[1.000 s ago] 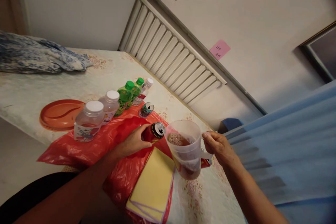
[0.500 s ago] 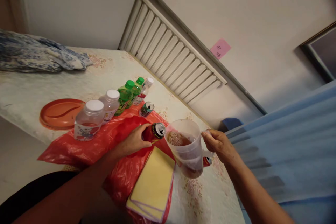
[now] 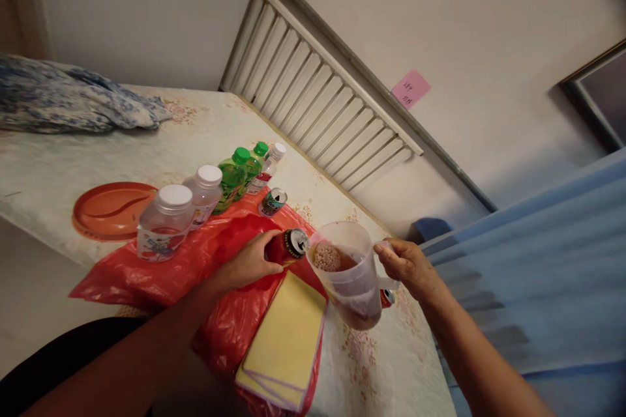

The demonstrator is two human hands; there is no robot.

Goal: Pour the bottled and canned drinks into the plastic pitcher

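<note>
My left hand [image 3: 257, 262] is wrapped round a dark red and black can [image 3: 292, 245], whose opened top faces the jug. My right hand [image 3: 403, 265] grips the handle of a clear plastic jug [image 3: 349, 280] holding brown liquid with foam on top. The jug tilts toward the can, its rim beside the can's top. Beneath my left hand lies a red plastic bag [image 3: 166, 287], with folded yellow cloths [image 3: 288, 339] on its near part. Another red can [image 3: 387, 298] shows partly behind the jug.
Clear bottles with white caps [image 3: 166, 225], green bottles [image 3: 232, 179] and a small green can [image 3: 272, 202] stand left and beyond. An orange lid [image 3: 115, 210] lies at left, near a patterned cloth [image 3: 78, 98]. A radiator [image 3: 313, 91] lines the wall.
The jug has tilted very slightly, and the foam on its liquid has gathered into a smaller patch. My left hand and the can stay nearly where they were.
</note>
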